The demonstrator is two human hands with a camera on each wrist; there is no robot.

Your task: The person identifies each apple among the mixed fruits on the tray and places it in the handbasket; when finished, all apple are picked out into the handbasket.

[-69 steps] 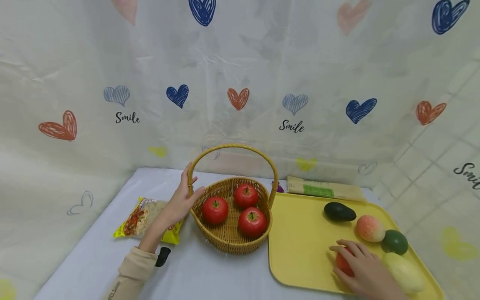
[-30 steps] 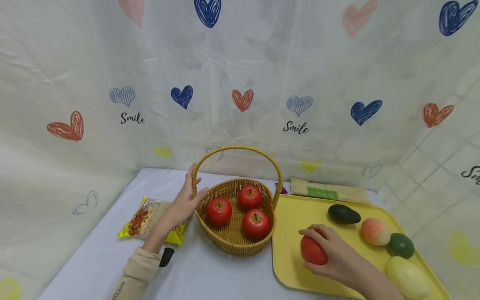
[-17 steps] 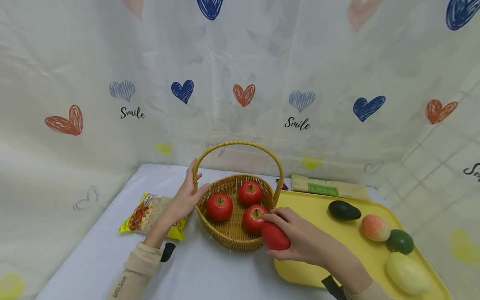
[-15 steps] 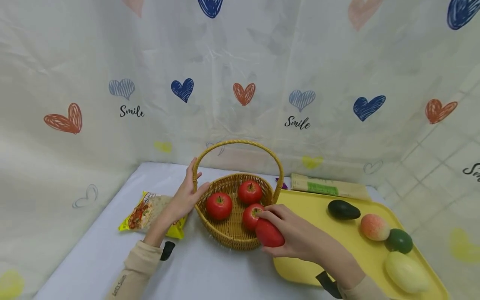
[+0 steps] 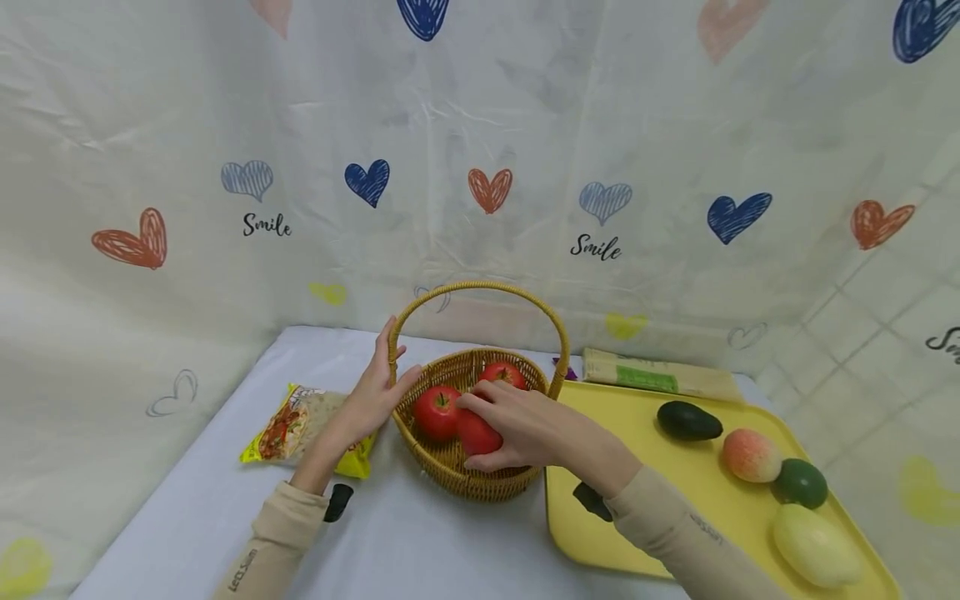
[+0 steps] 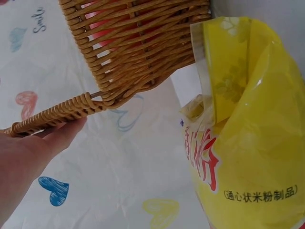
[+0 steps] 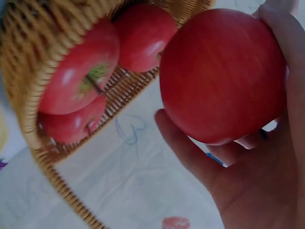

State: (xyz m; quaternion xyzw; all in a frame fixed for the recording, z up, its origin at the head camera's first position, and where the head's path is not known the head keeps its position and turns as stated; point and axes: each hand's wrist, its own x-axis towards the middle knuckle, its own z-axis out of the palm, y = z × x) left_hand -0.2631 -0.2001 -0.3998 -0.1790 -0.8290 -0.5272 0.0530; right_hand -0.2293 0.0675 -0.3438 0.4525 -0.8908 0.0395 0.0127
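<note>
A wicker basket (image 5: 480, 490) with a tall arched handle stands mid-table. My left hand (image 5: 375, 396) holds the handle's left base, thumb in front and fingers behind; the left wrist view shows fingers (image 6: 66, 136) against the woven handle (image 6: 52, 114). My right hand (image 5: 525, 425) grips a red apple (image 5: 478, 433) over the basket's opening. The right wrist view has this apple (image 7: 224, 76) between thumb and fingers, above three other apples. In the head view, one basket apple (image 5: 437, 412) lies left, another (image 5: 504, 373) lies behind my hand, and the third is hidden by it.
A yellow tray (image 5: 600, 533) at right carries an avocado (image 5: 688, 421), a peach (image 5: 750, 455), a dark green round fruit (image 5: 799, 483) and a pale yellow fruit (image 5: 816, 546). Behind it lies a beige packet (image 5: 660, 375). A yellow food bag (image 5: 300, 425) lies left of the basket.
My right hand has picked the apple up off the yellow tray and carried it left over the basket. My left hand stays on the handle.
</note>
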